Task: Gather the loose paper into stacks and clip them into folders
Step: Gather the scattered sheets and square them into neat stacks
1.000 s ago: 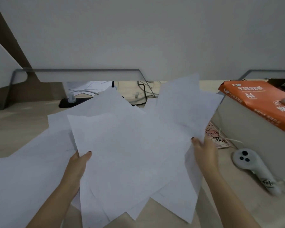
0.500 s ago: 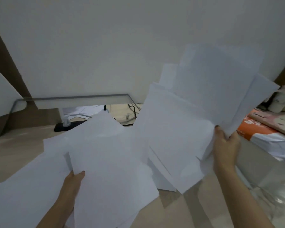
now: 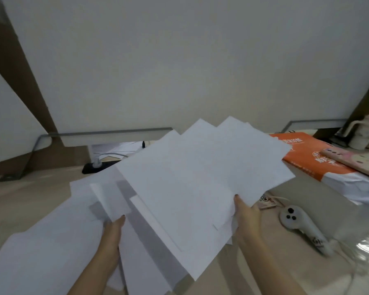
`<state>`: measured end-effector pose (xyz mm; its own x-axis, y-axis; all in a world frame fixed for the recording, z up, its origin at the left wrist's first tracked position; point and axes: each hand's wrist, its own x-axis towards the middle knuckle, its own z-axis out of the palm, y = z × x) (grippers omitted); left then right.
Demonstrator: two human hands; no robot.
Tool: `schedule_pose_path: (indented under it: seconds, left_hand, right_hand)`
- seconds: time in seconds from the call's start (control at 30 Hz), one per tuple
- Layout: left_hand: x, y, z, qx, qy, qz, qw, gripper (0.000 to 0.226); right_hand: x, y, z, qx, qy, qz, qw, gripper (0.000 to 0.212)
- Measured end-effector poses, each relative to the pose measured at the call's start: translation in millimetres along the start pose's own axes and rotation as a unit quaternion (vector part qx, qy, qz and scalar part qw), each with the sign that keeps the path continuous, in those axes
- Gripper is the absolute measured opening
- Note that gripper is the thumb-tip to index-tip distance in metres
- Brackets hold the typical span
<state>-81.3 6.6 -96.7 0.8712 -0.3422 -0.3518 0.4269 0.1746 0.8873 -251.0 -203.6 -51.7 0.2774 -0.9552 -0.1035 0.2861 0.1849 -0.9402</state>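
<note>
The fanned bundle of plain white paper sheets (image 3: 200, 177) is held above the light wooden desk (image 3: 19, 199) at centre. Its long axis runs diagonally from near centre to far right, with the corners pointing toward the far wall. The sheets are blank, unaligned and overlap at differing angles. The right hand (image 3: 246, 218) pinches the bundle's near-right edge, thumb on top, fingers hidden beneath. The left hand (image 3: 113, 233) grips the loose white paper sheets (image 3: 51, 241) spread at near left, thumb on top.
</note>
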Motion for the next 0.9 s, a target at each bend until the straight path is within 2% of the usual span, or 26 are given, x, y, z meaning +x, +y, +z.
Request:
schedule_pose_path:
  seconds: [0.07, 0.17, 0.23, 0.3, 0.4, 0.5, 0.6, 0.7, 0.83, 0.9]
  left_hand:
    - [-3.4, 3.4, 3.3, -0.023, -0.018, -0.010, 1.000, 0.033]
    - [0.2, 5.7, 3.0, -0.044, -0.043, -0.028, 0.998, 0.044]
    - [5.3, 4.9, -2.4, -0.038, -0.048, -0.037, 0.997, 0.049]
    - [9.1, 3.7, -8.7, -0.038, -0.045, -0.045, 0.997, 0.044]
    - [13.9, 0.0, -16.2, -0.027, -0.039, -0.057, 0.997, 0.039]
    - [20.0, -5.7, -18.7, -0.009, -0.030, -0.043, 0.999, 0.038]
    - [20.1, -1.5, -21.1, 0.010, -0.021, -0.037, 0.999, 0.039]
    - [28.5, 8.7, -30.3, 0.029, -0.003, -0.017, 0.999, 0.045]
    - [36.0, 22.8, -36.0, 0.054, -0.022, -0.023, 0.998, 0.047]
    - [35.2, 27.3, -34.9, 0.085, -0.042, -0.044, 0.995, 0.043]
  right_hand:
    - [-8.4, 22.2, -2.3, 0.003, -0.013, 0.038, 0.999, 0.033]
    - [-21.8, 51.4, -8.5, -0.027, -0.036, 0.103, 0.994, 0.027]
    - [-29.9, 62.5, -12.4, -0.027, -0.083, 0.186, 0.979, 0.031]
    - [-35.4, 61.5, -18.4, -0.028, -0.132, 0.248, 0.959, 0.035]
    - [-25.0, 56.5, -24.0, -0.008, -0.145, 0.235, 0.961, 0.026]
    - [-8.7, 56.0, -21.2, 0.016, -0.118, 0.234, 0.965, 0.029]
    - [9.0, 52.7, -23.8, -0.020, -0.071, 0.216, 0.974, 0.031]
    - [34.0, 43.1, -37.2, -0.078, -0.057, 0.205, 0.974, 0.033]
    - [47.3, 20.6, -54.3, -0.110, -0.151, 0.229, 0.955, 0.016]
    - [48.8, 13.3, -56.0, -0.133, -0.204, 0.236, 0.941, 0.014]
